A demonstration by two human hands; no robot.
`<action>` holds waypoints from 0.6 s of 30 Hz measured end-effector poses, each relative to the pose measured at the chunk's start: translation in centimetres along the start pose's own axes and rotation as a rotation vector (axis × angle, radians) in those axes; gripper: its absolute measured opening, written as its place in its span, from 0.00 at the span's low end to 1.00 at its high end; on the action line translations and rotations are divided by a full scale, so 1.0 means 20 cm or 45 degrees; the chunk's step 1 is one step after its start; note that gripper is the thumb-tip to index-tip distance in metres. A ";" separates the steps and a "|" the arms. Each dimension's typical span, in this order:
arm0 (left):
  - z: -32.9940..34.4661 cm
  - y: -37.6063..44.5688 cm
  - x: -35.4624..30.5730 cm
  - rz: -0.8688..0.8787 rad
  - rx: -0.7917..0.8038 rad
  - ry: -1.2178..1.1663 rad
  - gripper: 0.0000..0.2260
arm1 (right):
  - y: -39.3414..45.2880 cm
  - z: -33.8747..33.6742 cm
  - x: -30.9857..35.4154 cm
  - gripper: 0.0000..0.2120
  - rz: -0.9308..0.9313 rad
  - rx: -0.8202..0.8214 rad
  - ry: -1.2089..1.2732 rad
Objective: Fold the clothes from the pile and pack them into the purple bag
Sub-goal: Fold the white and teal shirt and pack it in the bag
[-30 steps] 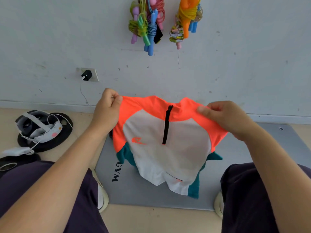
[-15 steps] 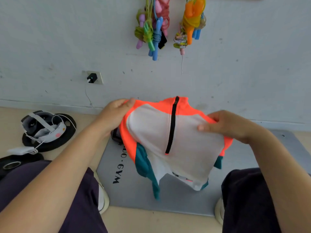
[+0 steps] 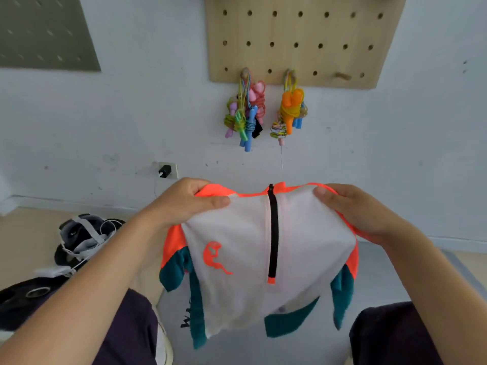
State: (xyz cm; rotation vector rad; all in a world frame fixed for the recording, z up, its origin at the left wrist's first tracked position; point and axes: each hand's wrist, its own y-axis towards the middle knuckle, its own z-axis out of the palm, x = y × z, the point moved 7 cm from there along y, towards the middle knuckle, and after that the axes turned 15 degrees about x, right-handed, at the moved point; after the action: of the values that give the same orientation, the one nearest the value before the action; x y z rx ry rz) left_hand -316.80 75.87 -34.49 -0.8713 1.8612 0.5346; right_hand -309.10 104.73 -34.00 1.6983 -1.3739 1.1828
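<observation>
Shirt (image 3: 253,248) raised, shoulders between pinching fingers (image 3: 210,201).

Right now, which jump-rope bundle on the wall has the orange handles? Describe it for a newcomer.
Find the wooden pegboard on the white wall. Two jump-rope bundles hang from its bottom pegs; take the right bundle. It alone has thick orange handles wrapped in yellow cord, while the left bundle shows pink, green and blue.

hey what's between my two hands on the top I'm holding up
In the head view, between the left hand and right hand runs the top's white chest panel, split by a black zipper under the orange collar.
</observation>
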 end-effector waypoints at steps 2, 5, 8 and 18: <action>-0.05 -0.04 -0.15 0.150 -0.084 -0.059 0.05 | -0.04 -0.03 0.12 0.15 -0.090 -0.035 0.022; -0.15 -0.06 -0.33 0.308 -0.212 -0.076 0.06 | -0.07 -0.10 0.30 0.12 -0.208 -0.145 -0.001; -0.23 0.00 -0.45 0.417 -0.282 -0.027 0.06 | -0.03 -0.19 0.39 0.09 -0.281 -0.265 -0.015; 0.11 0.71 0.91 -0.427 -0.045 0.364 0.17 | 0.66 -0.11 -0.90 0.17 0.476 -0.101 -0.522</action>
State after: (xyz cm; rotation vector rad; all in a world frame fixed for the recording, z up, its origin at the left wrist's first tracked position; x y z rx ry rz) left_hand -331.14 80.41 -52.06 -1.3088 1.9058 0.2428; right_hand -323.30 110.46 -50.33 1.7379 -2.0300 0.9819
